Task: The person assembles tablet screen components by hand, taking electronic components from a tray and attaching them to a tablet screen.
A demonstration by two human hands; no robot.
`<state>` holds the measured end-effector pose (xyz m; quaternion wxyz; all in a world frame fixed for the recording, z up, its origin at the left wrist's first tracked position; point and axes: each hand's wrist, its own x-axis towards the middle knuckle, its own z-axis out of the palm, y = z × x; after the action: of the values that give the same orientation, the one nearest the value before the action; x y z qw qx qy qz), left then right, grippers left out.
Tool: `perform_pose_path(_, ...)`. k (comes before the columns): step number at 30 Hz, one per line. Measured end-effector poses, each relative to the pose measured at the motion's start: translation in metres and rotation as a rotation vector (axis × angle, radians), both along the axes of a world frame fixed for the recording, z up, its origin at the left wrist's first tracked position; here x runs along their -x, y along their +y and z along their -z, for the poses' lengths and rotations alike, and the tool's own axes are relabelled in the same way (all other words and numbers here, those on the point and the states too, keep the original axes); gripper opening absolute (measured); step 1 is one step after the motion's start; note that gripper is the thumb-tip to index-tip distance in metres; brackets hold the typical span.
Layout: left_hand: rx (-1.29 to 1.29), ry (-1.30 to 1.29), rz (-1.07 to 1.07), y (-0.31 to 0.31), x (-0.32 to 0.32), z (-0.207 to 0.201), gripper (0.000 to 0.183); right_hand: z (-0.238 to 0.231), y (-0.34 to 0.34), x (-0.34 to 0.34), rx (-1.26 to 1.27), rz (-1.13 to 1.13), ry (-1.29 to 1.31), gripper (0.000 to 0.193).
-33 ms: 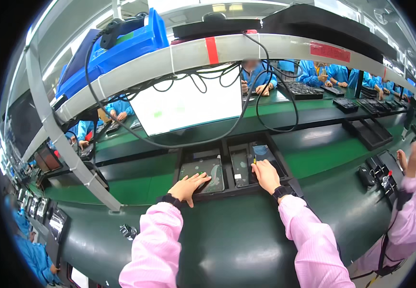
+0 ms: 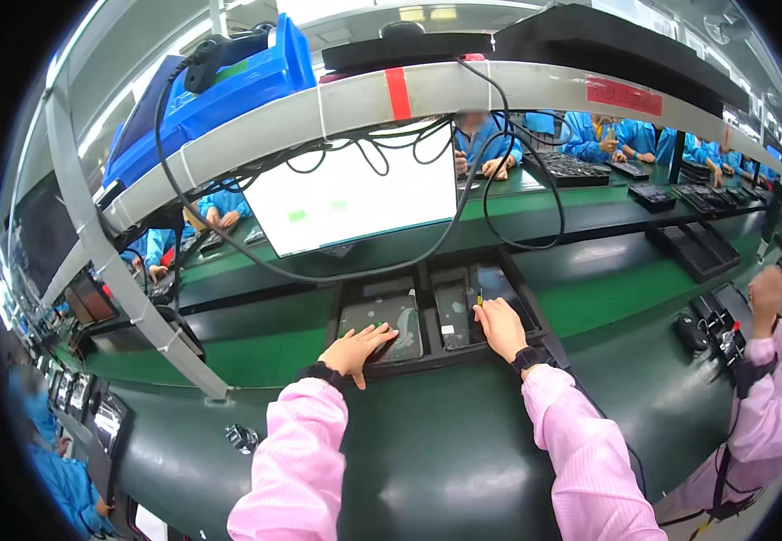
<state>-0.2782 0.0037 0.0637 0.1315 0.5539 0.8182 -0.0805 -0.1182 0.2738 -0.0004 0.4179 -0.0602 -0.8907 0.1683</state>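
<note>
A black tray (image 2: 429, 362) with two compartments lies in front of me. In its left compartment is a flat, dark glass-like panel (image 2: 406, 319), and my left hand (image 2: 355, 350) rests on its near left part with the fingers spread. The right compartment holds a flat dark device (image 2: 451, 308) with a small white label, beside another dark glossy panel (image 2: 490, 281). My right hand (image 2: 503, 330) is over that panel, fingers closed on a slim yellow-and-dark tool (image 2: 479, 296) whose tip sticks up. Its lower end is hidden by the hand.
A lit monitor (image 2: 355, 194) stands behind the tray, with black cables (image 2: 382, 272) hanging before it. A grey post (image 2: 129, 279) rises at the left. A small dark clear-edged object (image 2: 242, 438) lies on the green bench. Another black tray (image 2: 693, 250) and a pink-sleeved person (image 2: 778, 388) are at the right.
The green patches on the monitor look brighter. A bluish patch on the right-hand panel has faded. The pink-sleeved person's hand at the right has moved. My hands stay in almost the same place.
</note>
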Motion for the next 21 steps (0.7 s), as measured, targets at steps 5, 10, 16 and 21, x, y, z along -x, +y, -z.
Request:
perform_pose_path(5, 0.175, -0.065, -0.041, 0.016, 0.018, 0.007, 0.132, 0.017, 0.011, 0.021, 0.088, 0.022, -0.077, 0.029)
perform_pose_path(10, 0.045, -0.062, -0.099, -0.008, 0.019, 0.011, 0.123, 0.017, -0.004, 0.022, 0.214, -0.003, 0.01, 0.027)
perform_pose_path(16, -0.354, 0.048, -0.277, -0.126, -0.02, -0.043, 0.053, -0.003, -0.023, -0.039, 0.452, -0.205, 0.047, 0.021)
perform_pose_path(21, -0.624, 0.275, -0.499, -0.252, -0.068, -0.049, 0.028, 0.004, -0.039, -0.091, 0.497, -0.21, -0.067, 0.021)
